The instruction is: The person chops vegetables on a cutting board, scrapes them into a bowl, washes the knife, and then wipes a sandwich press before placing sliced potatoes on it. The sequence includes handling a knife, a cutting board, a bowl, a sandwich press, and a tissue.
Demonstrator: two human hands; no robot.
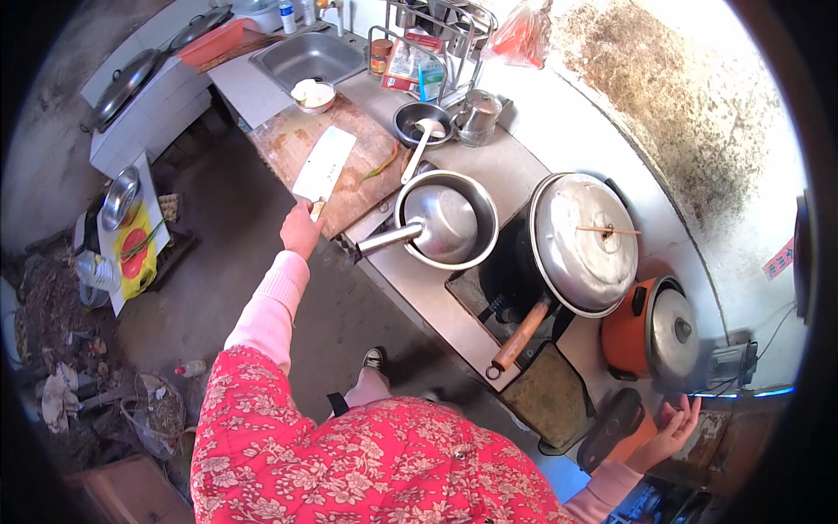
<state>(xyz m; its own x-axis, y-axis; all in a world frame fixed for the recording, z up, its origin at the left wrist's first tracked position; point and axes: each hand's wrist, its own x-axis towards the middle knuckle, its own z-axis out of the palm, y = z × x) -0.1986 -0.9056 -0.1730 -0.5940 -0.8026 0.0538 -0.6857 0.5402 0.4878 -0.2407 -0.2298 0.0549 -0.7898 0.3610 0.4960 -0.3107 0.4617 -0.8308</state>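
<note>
My left hand [303, 228] is closed round the handle of a cleaver [325, 162], whose broad blade lies over a wooden cutting board [281, 137]. A green and red chili pepper [382, 162] rests on the board, right of the blade. At the board's far edge stands a bowl with white food [314, 95]. My right hand [671, 432] is at the lower right with its fingers spread and nothing visible in it, near an orange rice cooker [632, 327] with a metal lid.
A lidded pan [582, 242] sits on the stove, its wooden handle [522, 336] jutting over the counter edge. Beside the board, a steel pot [488, 226] holds a metal ladle [440, 219]. Farther back are a dark bowl [406, 124] with a white spoon and a sink [314, 59].
</note>
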